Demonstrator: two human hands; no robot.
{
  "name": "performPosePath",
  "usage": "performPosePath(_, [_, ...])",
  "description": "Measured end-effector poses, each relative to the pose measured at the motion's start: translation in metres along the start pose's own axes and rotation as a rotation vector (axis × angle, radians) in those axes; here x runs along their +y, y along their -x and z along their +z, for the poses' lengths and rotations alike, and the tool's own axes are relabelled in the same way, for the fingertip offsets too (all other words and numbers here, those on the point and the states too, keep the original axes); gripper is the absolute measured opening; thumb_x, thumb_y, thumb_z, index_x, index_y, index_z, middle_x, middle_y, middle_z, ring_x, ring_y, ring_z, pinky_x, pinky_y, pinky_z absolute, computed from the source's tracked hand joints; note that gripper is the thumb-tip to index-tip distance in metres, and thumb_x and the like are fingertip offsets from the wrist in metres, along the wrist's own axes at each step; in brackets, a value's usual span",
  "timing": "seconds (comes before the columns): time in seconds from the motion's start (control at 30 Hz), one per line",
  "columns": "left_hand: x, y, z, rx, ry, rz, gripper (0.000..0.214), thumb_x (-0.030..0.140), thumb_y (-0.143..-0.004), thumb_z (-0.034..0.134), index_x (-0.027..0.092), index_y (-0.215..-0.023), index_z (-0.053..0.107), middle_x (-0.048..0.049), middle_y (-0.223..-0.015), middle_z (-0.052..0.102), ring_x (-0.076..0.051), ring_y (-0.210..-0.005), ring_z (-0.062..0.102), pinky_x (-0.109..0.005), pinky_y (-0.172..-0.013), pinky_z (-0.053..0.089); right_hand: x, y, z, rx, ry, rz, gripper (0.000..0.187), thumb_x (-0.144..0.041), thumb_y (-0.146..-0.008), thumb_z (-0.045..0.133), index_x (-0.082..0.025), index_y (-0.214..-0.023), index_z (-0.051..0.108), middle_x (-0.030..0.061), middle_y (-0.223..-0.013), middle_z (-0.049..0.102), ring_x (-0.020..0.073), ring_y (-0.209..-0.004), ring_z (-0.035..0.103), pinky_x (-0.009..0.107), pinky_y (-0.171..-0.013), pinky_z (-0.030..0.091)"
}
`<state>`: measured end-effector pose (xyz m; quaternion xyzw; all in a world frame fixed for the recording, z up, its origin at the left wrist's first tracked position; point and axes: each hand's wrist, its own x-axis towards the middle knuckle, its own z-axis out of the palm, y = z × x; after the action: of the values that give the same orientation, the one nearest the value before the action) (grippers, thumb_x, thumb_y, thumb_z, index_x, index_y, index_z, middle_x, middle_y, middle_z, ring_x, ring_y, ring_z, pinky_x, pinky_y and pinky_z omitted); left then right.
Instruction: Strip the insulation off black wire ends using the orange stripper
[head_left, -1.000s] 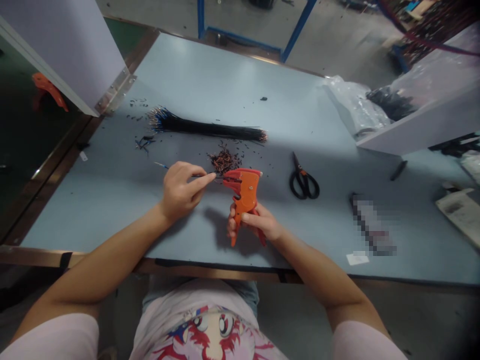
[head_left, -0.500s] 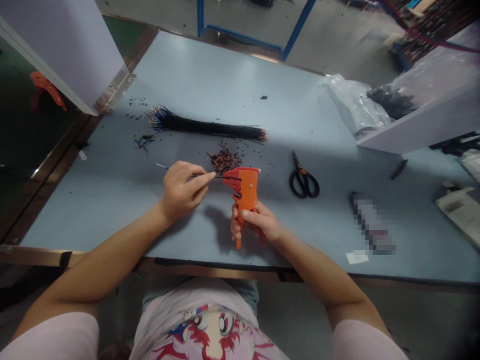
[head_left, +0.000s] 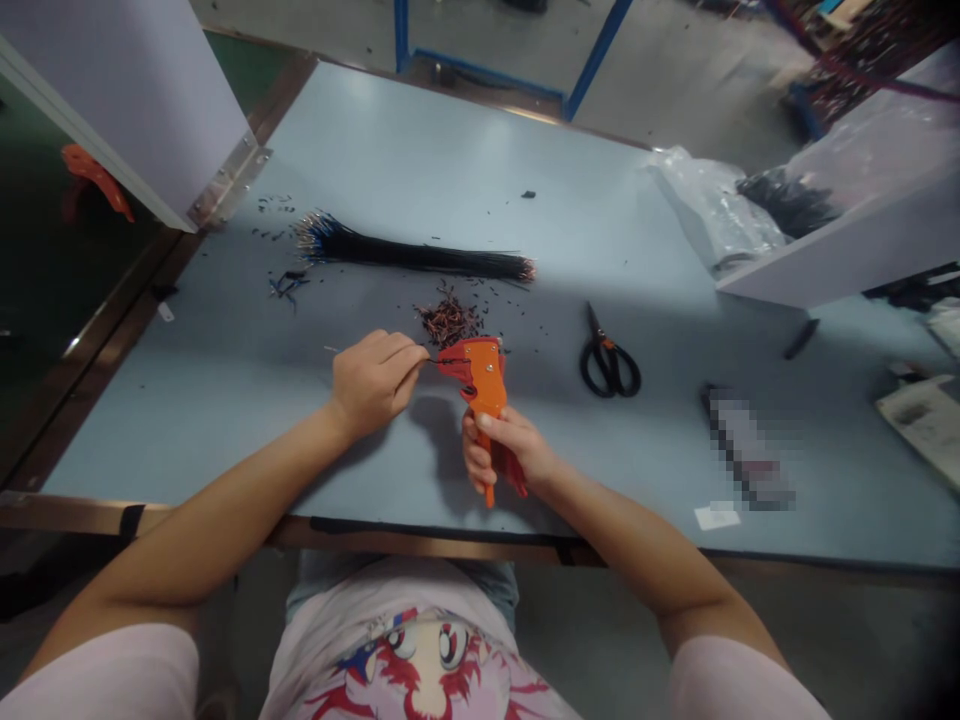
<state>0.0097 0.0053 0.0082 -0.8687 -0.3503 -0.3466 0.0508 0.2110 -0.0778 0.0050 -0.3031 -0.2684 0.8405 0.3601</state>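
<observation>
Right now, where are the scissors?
In the head view, the scissors lie on the table, just right of the orange stripper that the right hand holds.

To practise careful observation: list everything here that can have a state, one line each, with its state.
Left hand: pinched shut on a thin wire.
Right hand: closed around the wire stripper's handles.
Wire stripper: held upright, head at the wire's end.
Scissors: shut, lying flat on the table.
Wire bundle: lying flat.
Plastic bag: crumpled.
</observation>
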Motion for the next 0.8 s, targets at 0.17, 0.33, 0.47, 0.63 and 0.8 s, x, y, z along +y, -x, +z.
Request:
performPosePath(0.17, [0.001,-0.002,0.002,-0.014,-0.015,0.007,0.01,0.018,-0.084,0.053,0.019,-0.084,0.063,-0.0008,-0.081,0.068,-0.015,-0.069,0.053,-0.028,-0.064,0.041,0.0,-0.002,-0.003,-0.001,-0.04,-0.002,0.033,-0.041,-0.081,0.061,-0.017,-0.067,0.042,-0.0072,-0.048,0.044,0.0056,-0.033,0.039,0.021,-0.035,0.045])
performPosePath(0.33, [-0.001,-0.001,0.005,-0.056,-0.059,0.002,0.012,0.019,-0.084,0.052,0.019,-0.083,0.063,-0.0019,-0.079,0.067,-0.016,-0.07,0.056,-0.028,-0.062,0.041,-0.002,-0.003,-0.009,0.013,-0.075,0.025,0.03,-0.041,-0.082,0.06,-0.017,-0.073,0.046,-0.0062,-0.051,0.045,0.0068,-0.035,0.04,0.023,-0.037,0.047])
performPosePath(0.47, [-0.019,-0.001,0.006,-0.052,-0.08,-0.148,0.012,0.019,-0.084,0.052,0.019,-0.08,0.064,-0.0023,-0.077,0.066,-0.017,-0.072,0.059,-0.028,-0.063,0.041,-0.018,-0.001,-0.017,0.09,-0.165,-0.05,0.027,-0.04,-0.082,0.06,-0.017,-0.074,0.047,-0.0067,-0.053,0.043,0.0071,-0.039,0.042,0.025,-0.043,0.051])
performPosePath(0.63, [-0.032,-0.002,0.006,-0.01,0.033,-0.266,0.011,0.021,-0.083,0.055,0.021,-0.081,0.065,-0.001,-0.078,0.067,-0.017,-0.076,0.06,-0.029,-0.069,0.044,-0.031,0.0,-0.024,0.118,-0.195,-0.069,0.021,-0.037,-0.082,0.057,-0.016,-0.082,0.053,-0.0032,-0.061,0.05,0.0105,-0.049,0.05,0.03,-0.054,0.053])
performPosePath(0.8, [-0.022,0.0,0.006,0.017,0.082,-0.165,0.011,0.022,-0.083,0.056,0.02,-0.082,0.066,-0.0018,-0.078,0.068,-0.017,-0.077,0.059,-0.03,-0.07,0.044,-0.016,-0.001,-0.019,0.049,-0.064,0.053,0.028,-0.034,-0.077,0.062,-0.012,-0.093,0.056,0.0057,-0.077,0.061,0.0179,-0.066,0.061,0.039,-0.067,0.053])
